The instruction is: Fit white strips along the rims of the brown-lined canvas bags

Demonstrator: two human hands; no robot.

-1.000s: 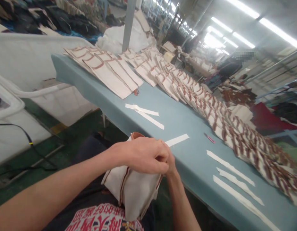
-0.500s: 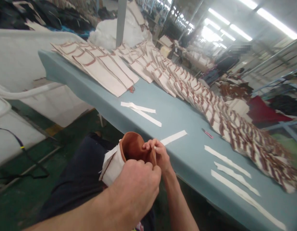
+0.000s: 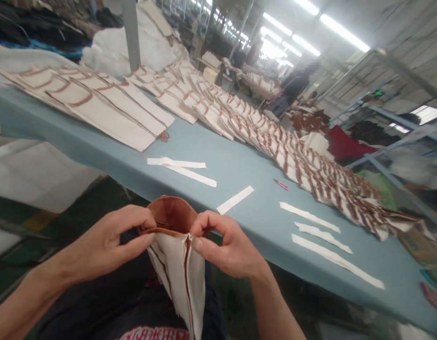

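Observation:
Both my hands hold one cream cloth bag (image 3: 179,274) with brown trim over my lap, just short of the table's near edge. My left hand (image 3: 112,241) pinches the left side of its brown-lined mouth (image 3: 171,215). My right hand (image 3: 225,245) pinches the right side, thumb and fingers closed on the rim. The mouth is pulled open between them and the bag's body hangs down.
A long blue-grey table (image 3: 239,170) carries overlapping rows of similar cream-and-brown bags (image 3: 275,141), several white paper strips (image 3: 190,172) and a small pink tool (image 3: 281,184). White bins stand at the left. A person stands far back by other tables.
My left hand has moved off the top of the bag to its left rim. The bag's mouth now gapes between both hands. The view has swung right.

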